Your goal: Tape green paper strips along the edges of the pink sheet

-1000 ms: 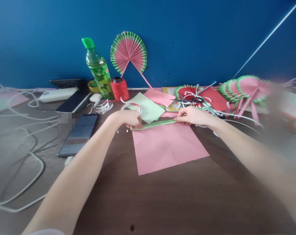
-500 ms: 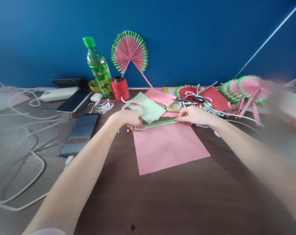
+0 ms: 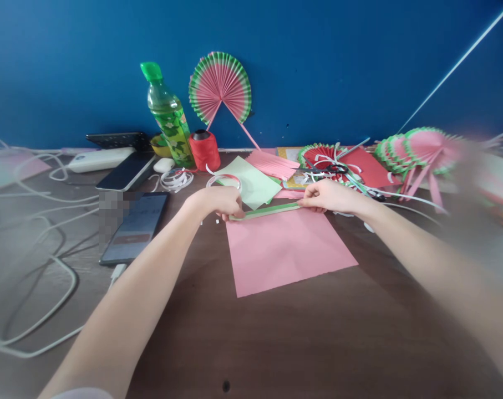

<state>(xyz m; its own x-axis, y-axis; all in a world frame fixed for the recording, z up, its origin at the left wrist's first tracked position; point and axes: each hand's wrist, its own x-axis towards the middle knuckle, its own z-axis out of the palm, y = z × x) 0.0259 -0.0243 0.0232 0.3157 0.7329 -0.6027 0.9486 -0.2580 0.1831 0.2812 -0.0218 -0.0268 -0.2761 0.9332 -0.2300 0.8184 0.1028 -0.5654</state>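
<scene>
Head view puts your two hands at the middle of the frame, meeting over a pink sheet (image 3: 288, 249) that lies flat on the brown table (image 3: 318, 343). Your left hand (image 3: 220, 200) is closed in a pinch on the left end of a narrow green strip (image 3: 268, 210); your right hand (image 3: 324, 195) pinches its right end. That strip lies along the pink sheet's far edge, touching it.

Just behind your left hand you have a clear tape ring (image 3: 223, 180) and a pale green sheet (image 3: 251, 183). Behind your right hand sit scissors (image 3: 328, 168) among white paper trimmings. Further up, against the blue wall, stand a green bottle (image 3: 168, 122), a red thread spool (image 3: 204, 149) and an open pink-and-green paper fan (image 3: 220, 88). Left of centre a dark phone (image 3: 137, 224) lies flat; more fans (image 3: 417, 147) are stacked at the right.
</scene>
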